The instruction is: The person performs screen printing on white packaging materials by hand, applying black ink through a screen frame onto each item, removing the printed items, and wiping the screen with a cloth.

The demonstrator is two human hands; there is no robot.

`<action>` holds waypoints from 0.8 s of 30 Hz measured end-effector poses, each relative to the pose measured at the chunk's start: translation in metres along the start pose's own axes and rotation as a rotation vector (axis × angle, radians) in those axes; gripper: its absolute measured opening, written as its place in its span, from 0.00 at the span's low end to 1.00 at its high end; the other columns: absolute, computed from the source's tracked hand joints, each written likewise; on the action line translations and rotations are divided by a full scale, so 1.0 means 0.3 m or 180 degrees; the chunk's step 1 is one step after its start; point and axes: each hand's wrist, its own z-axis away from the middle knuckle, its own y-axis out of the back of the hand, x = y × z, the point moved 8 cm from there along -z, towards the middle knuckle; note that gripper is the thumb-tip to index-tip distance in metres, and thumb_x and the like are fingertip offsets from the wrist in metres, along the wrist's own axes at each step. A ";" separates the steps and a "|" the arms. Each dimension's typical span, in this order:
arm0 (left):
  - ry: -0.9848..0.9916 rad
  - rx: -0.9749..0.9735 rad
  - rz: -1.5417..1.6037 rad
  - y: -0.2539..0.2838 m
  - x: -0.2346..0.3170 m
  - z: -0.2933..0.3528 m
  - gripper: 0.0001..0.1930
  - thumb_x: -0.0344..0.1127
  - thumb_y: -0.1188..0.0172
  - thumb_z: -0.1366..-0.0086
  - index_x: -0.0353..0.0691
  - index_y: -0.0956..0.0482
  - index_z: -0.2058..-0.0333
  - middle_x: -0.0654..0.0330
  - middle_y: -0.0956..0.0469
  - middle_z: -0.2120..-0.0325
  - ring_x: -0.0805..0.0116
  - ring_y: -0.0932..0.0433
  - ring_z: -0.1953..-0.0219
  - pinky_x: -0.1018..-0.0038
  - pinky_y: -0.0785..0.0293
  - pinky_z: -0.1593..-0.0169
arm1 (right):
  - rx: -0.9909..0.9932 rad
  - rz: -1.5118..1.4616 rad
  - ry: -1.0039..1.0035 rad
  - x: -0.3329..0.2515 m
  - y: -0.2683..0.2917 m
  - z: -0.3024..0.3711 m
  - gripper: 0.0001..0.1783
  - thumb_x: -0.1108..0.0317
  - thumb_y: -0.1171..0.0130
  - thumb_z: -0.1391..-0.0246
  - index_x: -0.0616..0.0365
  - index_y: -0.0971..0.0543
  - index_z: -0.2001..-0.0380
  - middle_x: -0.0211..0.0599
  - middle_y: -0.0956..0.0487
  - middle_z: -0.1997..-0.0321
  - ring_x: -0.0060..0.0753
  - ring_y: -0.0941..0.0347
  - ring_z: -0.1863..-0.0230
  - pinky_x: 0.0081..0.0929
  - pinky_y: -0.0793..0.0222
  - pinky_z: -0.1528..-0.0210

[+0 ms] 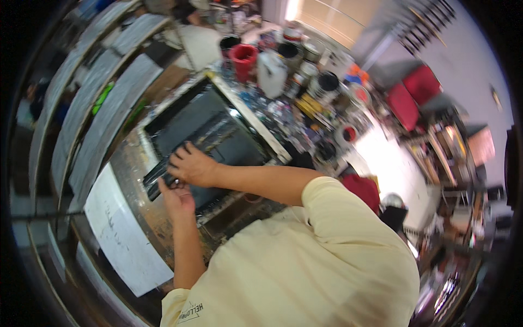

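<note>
Both my hands are wrapped round a dark squeegee (154, 186) at the left side of a screen-printing frame (255, 125). My right hand (195, 167) lies over the top of the squeegee, its fingers curled down. Lower down, my left hand (178, 197) grips it from the near side, thumb up against it. Most of the handle is hidden under my fingers. Inside the pale, ink-stained frame, the mesh (185, 121) is dark grey with glossy black ink along its edges.
A white sheet with dark marks (122, 234) lies on the stained table (143, 206) at left. Grey rack shelves (117, 109) rise beyond it. Ink tubs, a red bucket (243, 61) and a white jug (271, 75) crowd the frame's far right side. A red chair (404, 107) stands farther right.
</note>
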 end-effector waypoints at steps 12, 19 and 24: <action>-0.0899 -0.0104 0.0111 0.019 0.203 -0.021 0.33 0.58 0.63 0.20 0.36 0.38 0.30 0.46 0.31 0.35 0.49 0.27 0.36 0.52 0.28 0.32 | 0.0808 -0.1161 -0.1533 -0.154 0.329 0.944 0.17 0.69 0.31 0.53 0.53 0.16 0.57 0.37 0.18 0.61 0.45 0.22 0.57 0.44 0.27 0.51; -0.1001 0.0115 -0.0366 -0.032 0.245 -0.017 0.35 0.59 0.61 0.20 0.36 0.39 0.29 0.45 0.31 0.35 0.47 0.26 0.37 0.50 0.26 0.34 | 0.0413 -0.0469 -0.3816 0.217 0.268 1.449 0.16 0.65 0.35 0.44 0.59 0.16 0.54 0.50 0.18 0.55 0.59 0.22 0.50 0.48 0.26 0.46; -0.0668 0.0157 -0.0504 -0.218 0.179 0.109 0.33 0.58 0.66 0.19 0.38 0.34 0.31 0.50 0.30 0.34 0.48 0.28 0.35 0.49 0.32 0.31 | 0.0126 -0.0685 -0.3845 0.373 0.071 1.431 0.19 0.67 0.33 0.46 0.61 0.18 0.51 0.51 0.20 0.55 0.59 0.23 0.49 0.47 0.26 0.47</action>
